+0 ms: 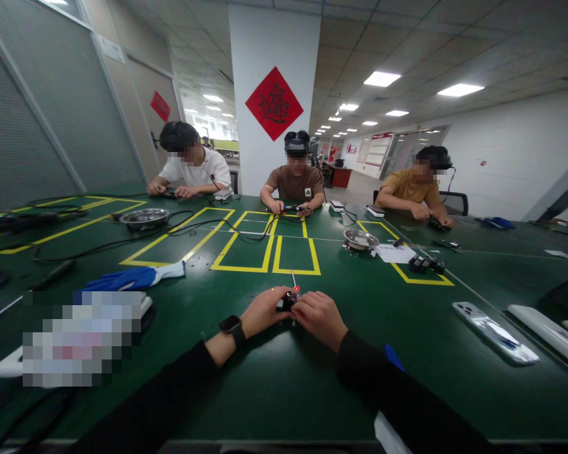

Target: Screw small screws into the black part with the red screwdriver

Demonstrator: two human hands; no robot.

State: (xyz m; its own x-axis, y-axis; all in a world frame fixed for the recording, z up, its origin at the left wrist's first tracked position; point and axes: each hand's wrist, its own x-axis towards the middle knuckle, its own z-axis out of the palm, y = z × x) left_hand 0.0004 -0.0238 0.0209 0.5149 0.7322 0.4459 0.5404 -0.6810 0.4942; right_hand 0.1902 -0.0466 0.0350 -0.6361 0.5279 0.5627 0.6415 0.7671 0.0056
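Note:
My left hand (pixel 264 311) and my right hand (pixel 320 316) meet over the green table (pixel 312 378) just in front of me. Both are closed around a small black part with a red tip (pixel 289 297), pinched between the fingers. A thin metal pin sticks up from the part. A smartwatch (pixel 231 329) sits on my left wrist, and both arms wear dark sleeves.
A blue and white glove (pixel 132 277) lies to the left. Metal bowls (pixel 144 218) (pixel 360 239), black cables and yellow taped boxes (pixel 269 249) mark the table. Two white phone-like pieces (pixel 495 331) lie at right. Three people sit working at the far side.

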